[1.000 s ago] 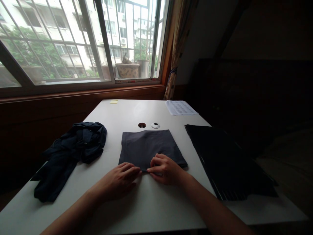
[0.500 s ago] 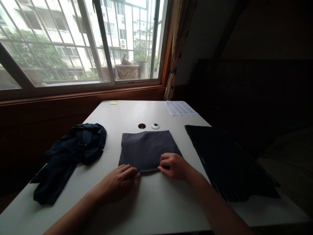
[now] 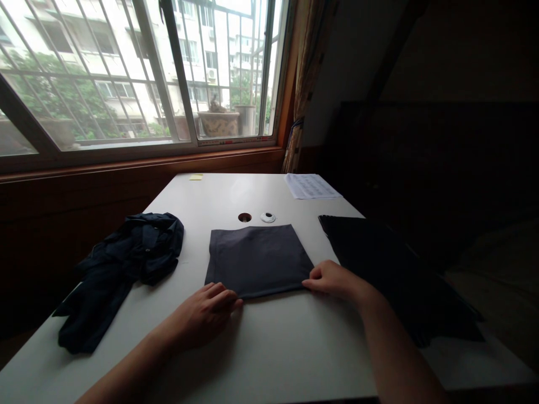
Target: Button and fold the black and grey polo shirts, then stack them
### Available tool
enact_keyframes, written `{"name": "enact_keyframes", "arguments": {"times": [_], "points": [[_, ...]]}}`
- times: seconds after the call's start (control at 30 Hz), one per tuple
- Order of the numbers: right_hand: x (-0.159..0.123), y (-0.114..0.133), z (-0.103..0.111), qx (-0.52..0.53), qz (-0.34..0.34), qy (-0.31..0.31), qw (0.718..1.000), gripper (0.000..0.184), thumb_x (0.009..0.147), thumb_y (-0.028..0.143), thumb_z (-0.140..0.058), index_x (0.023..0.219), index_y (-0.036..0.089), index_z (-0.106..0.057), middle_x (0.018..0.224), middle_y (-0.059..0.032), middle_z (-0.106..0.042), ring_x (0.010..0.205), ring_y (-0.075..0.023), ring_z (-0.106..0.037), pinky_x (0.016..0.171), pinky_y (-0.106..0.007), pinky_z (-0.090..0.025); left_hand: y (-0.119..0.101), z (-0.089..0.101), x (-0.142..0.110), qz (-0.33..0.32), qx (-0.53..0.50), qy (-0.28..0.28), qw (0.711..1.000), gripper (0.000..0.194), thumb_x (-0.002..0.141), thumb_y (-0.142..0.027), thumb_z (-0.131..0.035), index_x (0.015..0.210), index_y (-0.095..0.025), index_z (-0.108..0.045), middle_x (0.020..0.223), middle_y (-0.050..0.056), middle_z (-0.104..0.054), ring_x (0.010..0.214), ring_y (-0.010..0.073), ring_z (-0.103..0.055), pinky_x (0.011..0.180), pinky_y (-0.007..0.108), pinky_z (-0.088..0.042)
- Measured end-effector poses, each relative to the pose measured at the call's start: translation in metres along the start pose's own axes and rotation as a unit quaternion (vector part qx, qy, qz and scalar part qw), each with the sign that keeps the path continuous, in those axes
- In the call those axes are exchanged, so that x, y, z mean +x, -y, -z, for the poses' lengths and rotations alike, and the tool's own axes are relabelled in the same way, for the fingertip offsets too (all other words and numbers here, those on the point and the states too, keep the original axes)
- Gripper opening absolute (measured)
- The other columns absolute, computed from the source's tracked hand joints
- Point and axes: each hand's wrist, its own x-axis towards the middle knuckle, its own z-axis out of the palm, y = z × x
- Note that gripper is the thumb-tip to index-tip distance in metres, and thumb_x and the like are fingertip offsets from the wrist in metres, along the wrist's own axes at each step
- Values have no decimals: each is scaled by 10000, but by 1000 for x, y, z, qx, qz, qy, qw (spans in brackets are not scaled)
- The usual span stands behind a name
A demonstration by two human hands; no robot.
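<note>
A dark grey folded cloth (image 3: 256, 261) lies flat in the middle of the white table, its near edge towards me. My left hand (image 3: 214, 308) is closed on that near edge by the left corner, fingers curled over it and their tips partly hidden. At the near right corner, my right hand (image 3: 332, 279) pinches the cloth between thumb and bent fingers. To the left lies a crumpled dark navy garment (image 3: 147, 247), one part of it trailing towards the table's left edge.
A stack of black material (image 3: 379, 269) spreads over the right side of the white table (image 3: 269, 348). Farther back are a cable hole (image 3: 245, 217), its round white cover (image 3: 268, 217), printed papers (image 3: 314, 186) and a yellow note (image 3: 196, 177). A barred window (image 3: 138, 73) stands behind.
My right hand has slid rightwards along the cloth's near edge to its right corner. My left hand and the cloth have stayed almost in place.
</note>
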Motion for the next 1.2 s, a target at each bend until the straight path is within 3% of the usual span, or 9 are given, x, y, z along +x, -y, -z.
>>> {"name": "enact_keyframes", "arguments": {"times": [0.17, 0.23, 0.37, 0.43, 0.63, 0.97, 1.2], "points": [[-1, -20, 3, 75, -86, 24, 993, 515, 847, 610, -571, 622, 158, -675, 589, -86, -676, 494, -164, -602, 482, -255, -400, 2, 3, 0, -13, -2, -7, 1000, 187, 999, -169, -472, 1056, -194, -649, 962, 78, -628, 782, 170, -553, 684, 327, -510], [1, -23, 6, 53, -87, -18, 995, 548, 877, 613, -513, 578, 171, -635, 512, -59, -623, 448, -149, -557, 489, -260, -386, 3, 4, 0, -17, -7, -11, 1000, 208, 1002, -172, -464, 1093, -195, -649, 981, 84, -631, 801, 172, -559, 692, 321, -516], [5, -23, 12, -11, -46, -166, 985, 521, 903, 566, -483, 550, 191, -562, 430, -6, -528, 456, -142, -528, 549, -269, -372, 5, 7, -1, -29, -18, -4, 999, 263, 995, -156, -453, 1190, -198, -624, 1015, 89, -639, 831, 177, -565, 713, 317, -523], [6, -23, 12, -19, -28, -186, 982, 473, 889, 552, -512, 580, 196, -560, 466, -3, -557, 492, -150, -547, 562, -270, -371, 5, 8, -1, -31, -19, 6, 999, 283, 982, -140, -463, 1212, -199, -616, 1029, 88, -641, 840, 180, -567, 721, 322, -523], [4, -23, 8, 31, 5, -108, 994, 305, 819, 494, -626, 740, 199, -621, 646, -15, -659, 582, -173, -598, 563, -270, -393, 10, 4, -4, -26, -22, 30, 999, 358, 965, -105, -482, 1298, -199, -577, 1091, 87, -647, 876, 194, -562, 742, 340, -526], [0, -23, 10, 25, 17, -96, 995, 271, 788, 459, -678, 754, 191, -658, 702, -15, -641, 678, -171, -563, 596, -262, -377, 22, 2, -11, -26, 15, 54, 998, 381, 984, -131, -469, 1357, -170, -532, 1011, 98, -631, 870, 215, -565, 762, 361, -545], [-2, -28, 10, 74, -14, -25, 997, 260, 733, 431, -732, 771, 187, -649, 666, 7, -612, 638, -147, -518, 557, -248, -344, 24, 0, -12, -14, 1, 39, 999, 280, 968, -133, -488, 1222, -177, -595, 969, 85, -614, 861, 209, -562, 773, 355, -528]]}}
